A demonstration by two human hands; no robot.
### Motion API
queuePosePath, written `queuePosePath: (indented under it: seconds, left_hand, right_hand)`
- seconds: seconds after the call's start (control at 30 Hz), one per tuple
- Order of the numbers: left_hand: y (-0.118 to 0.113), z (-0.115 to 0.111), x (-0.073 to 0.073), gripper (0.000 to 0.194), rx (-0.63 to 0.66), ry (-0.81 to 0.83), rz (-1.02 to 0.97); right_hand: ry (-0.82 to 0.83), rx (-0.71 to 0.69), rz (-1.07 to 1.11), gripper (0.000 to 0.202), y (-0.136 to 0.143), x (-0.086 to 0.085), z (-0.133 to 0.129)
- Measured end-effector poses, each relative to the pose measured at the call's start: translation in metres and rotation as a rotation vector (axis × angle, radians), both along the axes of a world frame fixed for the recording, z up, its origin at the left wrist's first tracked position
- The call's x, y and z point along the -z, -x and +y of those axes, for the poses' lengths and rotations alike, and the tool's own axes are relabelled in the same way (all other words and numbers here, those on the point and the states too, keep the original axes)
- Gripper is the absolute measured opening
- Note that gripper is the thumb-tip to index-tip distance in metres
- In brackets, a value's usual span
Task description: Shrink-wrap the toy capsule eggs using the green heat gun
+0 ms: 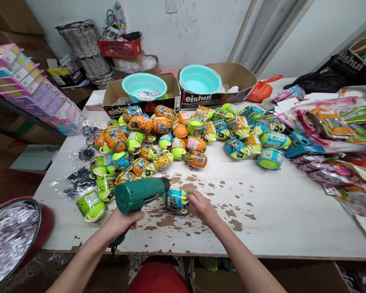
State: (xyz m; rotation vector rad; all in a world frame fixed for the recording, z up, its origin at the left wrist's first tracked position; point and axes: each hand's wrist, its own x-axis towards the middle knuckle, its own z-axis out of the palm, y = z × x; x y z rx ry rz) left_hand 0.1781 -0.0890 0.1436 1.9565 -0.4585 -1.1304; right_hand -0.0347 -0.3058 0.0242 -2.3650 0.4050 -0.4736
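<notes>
My left hand (122, 225) is wrapped round the handle of a green heat gun (138, 194), its dark nozzle pointing right. Just past the nozzle lies a lime-green plastic egg (176, 201) in a blue printed sleeve, with pale string round its end. The fingers of my right hand (202, 206) pinch the egg's right end, low over the tabletop. Behind them spreads a heap of similar green and orange wrapped eggs (163, 125). One wrapped green egg (90, 206) sits to the left of the heat gun.
Two turquoise basins (200, 79) rest in cardboard boxes at the back of the scuffed white table (280, 219). Clear bags with dark contents (79, 179) lie at left. Below them stands a red tub (45, 221) of shiny packets. Printed packaging (332, 130) piles up on the right.
</notes>
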Motion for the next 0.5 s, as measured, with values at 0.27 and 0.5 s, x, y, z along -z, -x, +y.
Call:
queuePosePath:
  seconds: [0.27,0.5]
  left_hand:
    - [0.0,0.035,-0.006,0.021,0.051,-0.061,0.156]
    - [0.018,-0.009,-0.007,0.023,0.069,0.105,0.134]
  right_hand:
    - [-0.533,0.584,-0.132,0.015,0.025,-0.005,-0.005]
    - [-0.561,0.469,0.182,0.014,0.079,-0.027,0.014]
